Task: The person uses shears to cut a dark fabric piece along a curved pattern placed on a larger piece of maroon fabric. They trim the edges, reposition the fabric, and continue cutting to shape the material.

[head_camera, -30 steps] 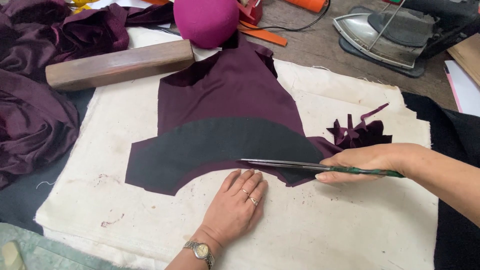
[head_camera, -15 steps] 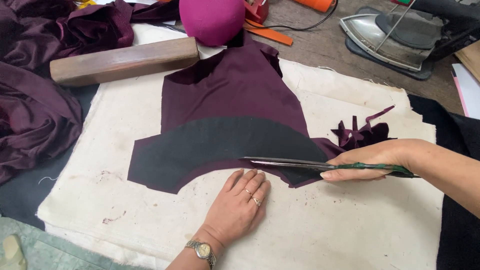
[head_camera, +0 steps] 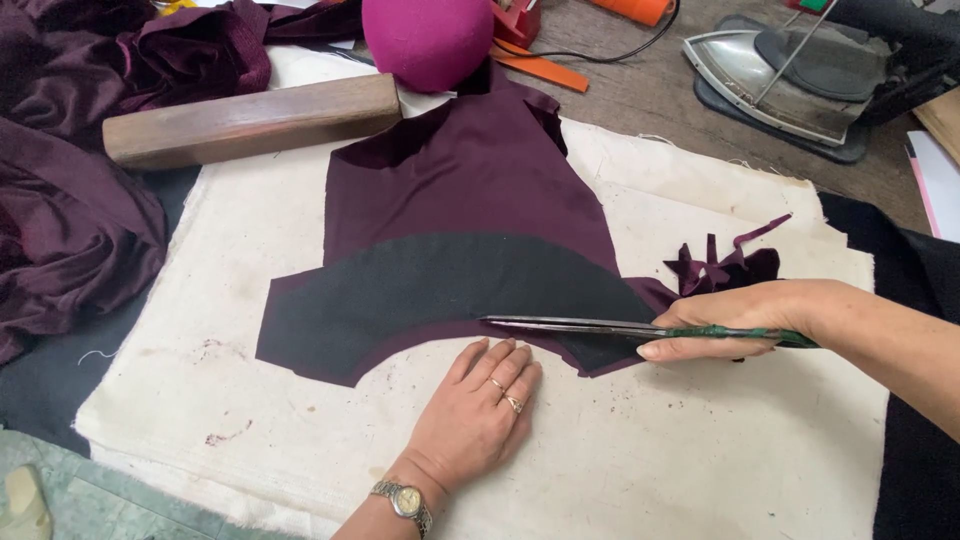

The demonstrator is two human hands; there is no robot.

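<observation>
Vs a second ago: we see almost no change, both hands hold the same pose and the scissors [head_camera: 600, 327] sit at the same spot on the hem; the view has just shifted slightly. Our right hand [head_camera: 735, 320] is clamped on the green scissor handles, long blades together as far as we can tell, lying flat along the lower edge of the fabric piece [head_camera: 455, 240], tips pointing left. Our left hand [head_camera: 475, 415] is flat and spread, palm down on the cream pressing cloth [head_camera: 700, 460], fingertips just touching or just short of the hem below the blades; rings on two fingers, wristwatch [head_camera: 403, 500] at the wrist. The fabric piece is maroon on top with a curved dark-grey band [head_camera: 420, 295] across its lower part, laid flat mid-cloth. No containers in view. Around it: small heap of maroon offcuts [head_camera: 722, 268] just behind the right hand; wooden block [head_camera: 250, 120] upper left, near the fabric's top corner; magenta rounded form [head_camera: 428, 40] at the top, touching the fabric's upper tip; orange strip [head_camera: 540, 68] beside it; iron [head_camera: 790, 75] on the bare table [head_camera: 650, 110] upper right, well apart; bunched dark-purple cloth [head_camera: 70, 200] along the left. Nothing blocks the scissors' line along the hem.
</observation>
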